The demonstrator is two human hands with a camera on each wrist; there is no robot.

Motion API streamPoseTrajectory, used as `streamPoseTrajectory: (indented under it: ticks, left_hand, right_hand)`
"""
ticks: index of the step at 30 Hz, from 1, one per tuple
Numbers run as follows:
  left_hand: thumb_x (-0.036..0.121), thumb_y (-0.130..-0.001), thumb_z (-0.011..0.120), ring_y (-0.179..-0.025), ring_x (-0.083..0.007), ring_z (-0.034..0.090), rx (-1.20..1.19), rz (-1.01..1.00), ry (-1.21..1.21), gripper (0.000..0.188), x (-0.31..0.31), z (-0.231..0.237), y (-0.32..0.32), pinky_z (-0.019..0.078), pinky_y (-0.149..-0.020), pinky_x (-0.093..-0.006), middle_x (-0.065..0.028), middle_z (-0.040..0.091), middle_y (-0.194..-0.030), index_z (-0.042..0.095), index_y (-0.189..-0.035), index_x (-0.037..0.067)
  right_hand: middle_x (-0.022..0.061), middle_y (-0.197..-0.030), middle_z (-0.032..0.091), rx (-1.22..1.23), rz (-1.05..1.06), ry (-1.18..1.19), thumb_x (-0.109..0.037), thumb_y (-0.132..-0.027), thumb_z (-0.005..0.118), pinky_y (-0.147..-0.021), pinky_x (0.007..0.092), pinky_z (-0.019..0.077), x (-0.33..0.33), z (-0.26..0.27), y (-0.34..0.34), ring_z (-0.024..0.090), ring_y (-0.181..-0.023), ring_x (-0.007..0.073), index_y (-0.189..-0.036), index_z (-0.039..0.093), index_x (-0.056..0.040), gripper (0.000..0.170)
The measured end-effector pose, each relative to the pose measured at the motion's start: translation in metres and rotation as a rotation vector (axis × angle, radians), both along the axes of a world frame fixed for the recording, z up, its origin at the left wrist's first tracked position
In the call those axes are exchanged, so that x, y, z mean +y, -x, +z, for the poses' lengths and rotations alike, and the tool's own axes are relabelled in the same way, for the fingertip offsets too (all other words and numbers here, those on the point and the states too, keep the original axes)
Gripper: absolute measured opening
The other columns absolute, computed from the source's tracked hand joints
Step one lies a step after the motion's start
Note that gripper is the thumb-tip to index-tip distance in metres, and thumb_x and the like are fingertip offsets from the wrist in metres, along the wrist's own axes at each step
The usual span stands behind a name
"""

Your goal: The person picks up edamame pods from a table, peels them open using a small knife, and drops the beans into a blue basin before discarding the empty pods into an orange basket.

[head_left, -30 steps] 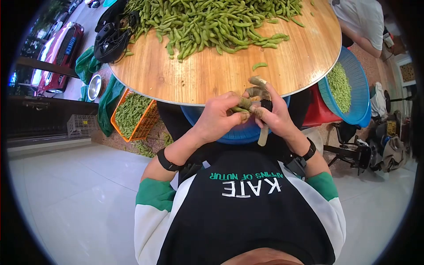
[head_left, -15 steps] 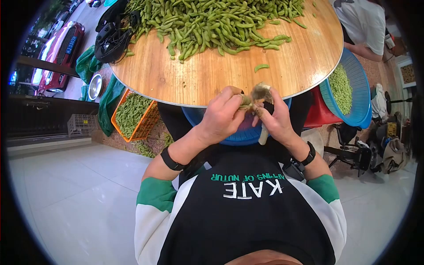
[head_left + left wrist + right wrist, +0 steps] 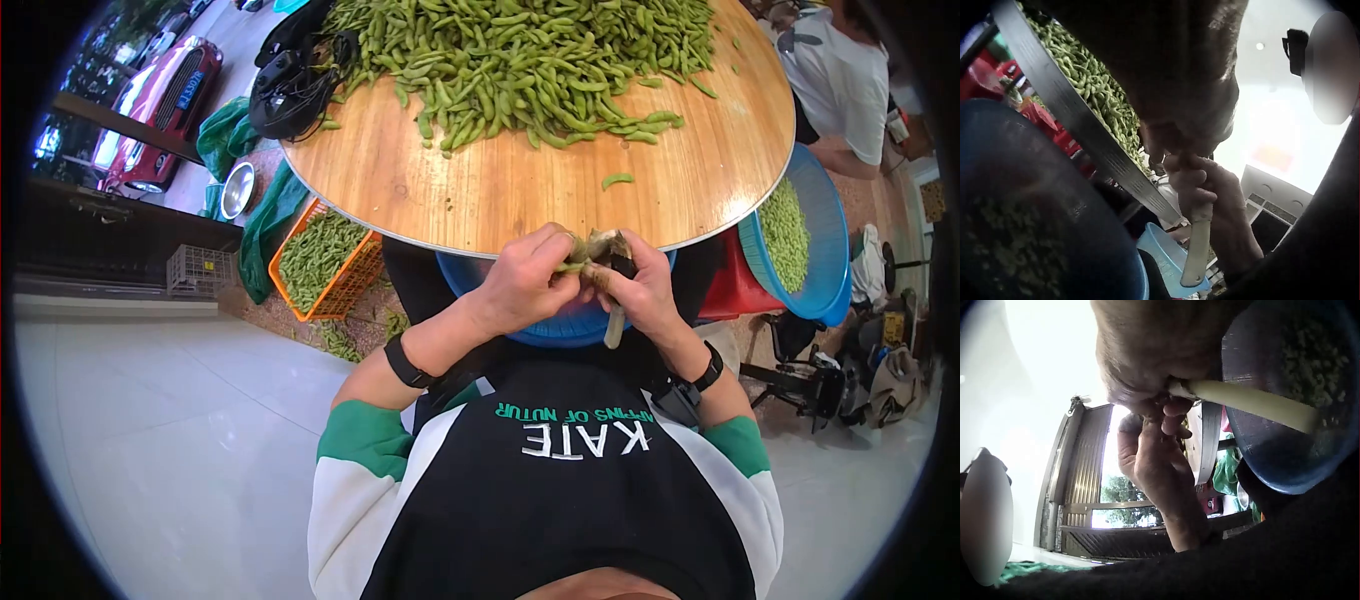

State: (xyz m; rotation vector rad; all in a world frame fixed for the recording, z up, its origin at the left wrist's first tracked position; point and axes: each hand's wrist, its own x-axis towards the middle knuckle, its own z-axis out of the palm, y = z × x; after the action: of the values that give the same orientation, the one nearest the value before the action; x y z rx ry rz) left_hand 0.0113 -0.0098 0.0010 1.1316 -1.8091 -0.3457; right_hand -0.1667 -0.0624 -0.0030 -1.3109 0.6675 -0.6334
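Observation:
At the table's near edge, my left hand (image 3: 528, 282) pinches a green bean pod (image 3: 572, 267) between thumb and fingers. My right hand (image 3: 645, 290) meets it there, thumb close against the pod. Curled in the right hand is a knife (image 3: 614, 330) with a pale handle that sticks out below the palm; its blade is hidden by the fingers. The same handle (image 3: 1196, 256) shows in the left wrist view. Stained wrappings cover some of the fingertips. Below both hands stands a blue basin (image 3: 560, 332), and the right wrist view shows shelled beans (image 3: 1316, 369) in it.
A large heap of bean pods (image 3: 540, 75) covers the far part of the round wooden table (image 3: 400, 205), with one loose pod (image 3: 617, 181) nearer. An orange crate (image 3: 350, 285) of pods stands at left, a blue basket (image 3: 825, 220) of shelled beans at right. Another person (image 3: 840, 85) sits far right.
The head view has shifted, so the scene sits further right and lower. Both hands stay together at the table edge; the left fingers have shifted their hold on the pod, and the right fingers have curled in.

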Motion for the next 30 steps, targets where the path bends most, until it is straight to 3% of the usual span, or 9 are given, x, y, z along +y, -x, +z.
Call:
streamPoseTrajectory:
  ticks: [7,8,11,14,17,19,21,25,30]
  left_hand:
    - [-0.002,-0.065,0.061,-0.065,-0.0306,0.056,-0.031,-0.051,-0.033,0.018,0.021,0.014,-0.012,0.0463,-0.055,-0.0376,-0.0136,0.053,-0.076,0.056,-0.083,0.002]
    - [-0.001,-0.066,0.061,-0.065,-0.0304,0.056,-0.108,0.039,-0.007,0.017,0.027,0.019,-0.022,0.0464,-0.055,-0.0374,-0.0137,0.053,-0.075,0.056,-0.082,0.002]
    - [0.007,-0.07,0.066,-0.07,-0.0298,0.058,-0.344,0.463,-0.12,0.011,0.049,0.044,-0.08,0.0475,-0.06,-0.0395,-0.0135,0.056,-0.077,0.058,-0.077,0.003]
    - [0.02,-0.077,0.071,-0.099,-0.0321,0.052,-1.061,1.007,-0.219,0.021,0.064,0.052,-0.131,0.0447,-0.078,-0.0404,-0.0137,0.06,-0.101,0.068,-0.092,0.006]
    - [0.016,-0.079,0.068,-0.097,-0.0308,0.056,-1.024,0.953,-0.019,0.018,0.037,0.052,-0.149,0.0461,-0.078,-0.0394,-0.0141,0.061,-0.101,0.067,-0.094,0.006]
    - [0.01,-0.081,0.063,-0.094,-0.0313,0.059,-0.359,0.692,-0.136,0.016,0.002,0.031,-0.153,0.0473,-0.079,-0.0386,-0.0149,0.062,-0.099,0.067,-0.095,0.005]
    - [0.001,-0.078,0.058,-0.089,-0.0362,0.057,-0.366,0.537,-0.039,0.015,-0.033,0.015,-0.153,0.0471,-0.078,-0.0419,-0.0194,0.059,-0.09,0.065,-0.091,0.004]
    - [0.002,-0.078,0.056,-0.084,-0.0373,0.057,-0.504,0.522,-0.077,0.016,-0.06,-0.017,-0.167,0.048,-0.075,-0.0443,-0.0192,0.058,-0.086,0.063,-0.092,0.003]
    - [0.001,-0.077,0.057,-0.078,-0.0346,0.058,-0.38,0.602,-0.119,0.013,-0.048,-0.012,-0.158,0.0484,-0.069,-0.0412,-0.0175,0.057,-0.083,0.061,-0.089,0.001]
  right_hand:
    - [0.0011,-0.069,0.057,-0.03,0.061,-0.189,-0.004,-0.083,0.065,-0.045,0.0194,0.0351,-0.002,0.0,0.003,0.048,-0.051,0.0069,-0.096,0.061,-0.0014,0.014]
    - [0.0011,-0.069,0.057,-0.038,0.063,-0.186,-0.004,-0.083,0.065,-0.045,0.0194,0.0351,-0.001,-0.001,0.003,0.048,-0.051,0.0069,-0.096,0.061,-0.0014,0.014]
    - [0.0007,-0.08,0.058,0.127,0.021,0.359,-0.004,-0.08,0.067,-0.059,0.0243,0.0423,0.002,-0.002,0.008,0.052,-0.068,0.0089,-0.092,0.061,-0.0018,0.014]
    - [0.0017,-0.084,0.058,0.128,0.06,0.252,-0.005,-0.082,0.066,-0.058,0.0236,0.0429,0.002,-0.014,0.013,0.052,-0.066,0.0085,-0.095,0.061,-0.0009,0.014]
    - [0.0021,-0.087,0.058,0.14,0.059,-0.01,-0.006,-0.086,0.062,-0.058,0.0223,0.0435,0.002,0.001,0.007,0.052,-0.064,0.0077,-0.105,0.058,-0.0001,0.02]
    - [0.0024,-0.087,0.059,0.088,0.042,-0.035,-0.006,-0.088,0.06,-0.056,0.021,0.0427,0.003,-0.001,0.003,0.052,-0.063,0.0071,-0.109,0.055,0.0004,0.022]
    - [0.0027,-0.087,0.059,0.044,0.022,-0.056,-0.007,-0.09,0.057,-0.054,0.0196,0.0419,0.003,-0.002,0.004,0.051,-0.062,0.0065,-0.113,0.053,0.0009,0.025]
    - [0.0049,-0.088,0.059,0.012,-0.041,-0.116,-0.007,-0.091,0.053,-0.047,0.0183,0.038,0.001,-0.004,0.015,0.051,-0.062,0.006,-0.118,0.049,0.0017,0.029]
    - [0.0112,-0.094,0.056,-0.212,-0.069,-0.318,-0.007,-0.093,0.044,-0.044,0.0185,0.0374,-0.003,-0.005,0.014,0.051,-0.064,0.0103,-0.123,0.045,0.0025,0.032]
